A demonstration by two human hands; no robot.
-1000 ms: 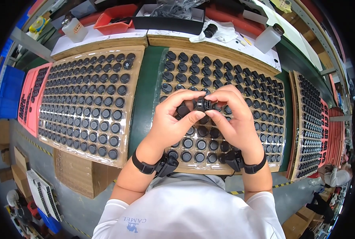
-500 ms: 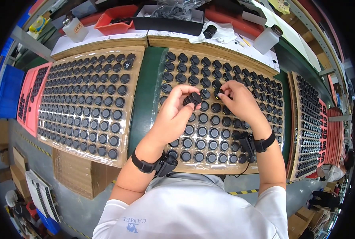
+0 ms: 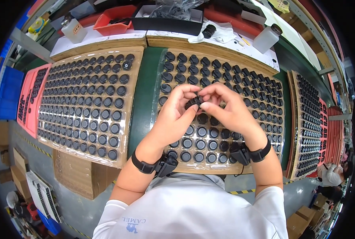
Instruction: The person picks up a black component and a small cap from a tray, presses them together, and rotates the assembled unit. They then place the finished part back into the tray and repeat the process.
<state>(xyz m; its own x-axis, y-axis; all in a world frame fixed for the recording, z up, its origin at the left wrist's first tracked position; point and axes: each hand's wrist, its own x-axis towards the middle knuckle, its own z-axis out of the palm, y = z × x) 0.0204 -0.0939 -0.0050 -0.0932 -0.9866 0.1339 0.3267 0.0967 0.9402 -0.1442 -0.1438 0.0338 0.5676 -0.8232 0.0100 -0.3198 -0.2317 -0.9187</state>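
Observation:
A small black cylindrical part point(image 3: 192, 104), ribbed and lens-like, is pinched between the thumb and fingers of my left hand point(image 3: 176, 109). My right hand point(image 3: 225, 104) meets it from the other side, its thumb and fingertips closed at the part's right end. Whatever small piece sits in the right fingertips is mostly covered. Both hands hover over the middle tray point(image 3: 155, 109), a brown board under clear plastic. Rows of black round parts point(image 3: 200, 143) stand in it; the far rows have angular tops, the near rows flat round ones.
Similar filled trays lie left point(image 3: 131, 79) and right point(image 3: 295, 119). Pink trays point(image 3: 30, 99) flank them. A raised shelf behind bears a red bin point(image 3: 105, 26), a black box point(image 3: 165, 27), two bottles point(image 3: 74, 31) and a white cloth point(image 3: 225, 34) with a black cylinder on it.
My right hand has moved left from above the tray rows to the part in my left hand, and the fingertips of both hands now meet. My left hand has stayed nearly in place.

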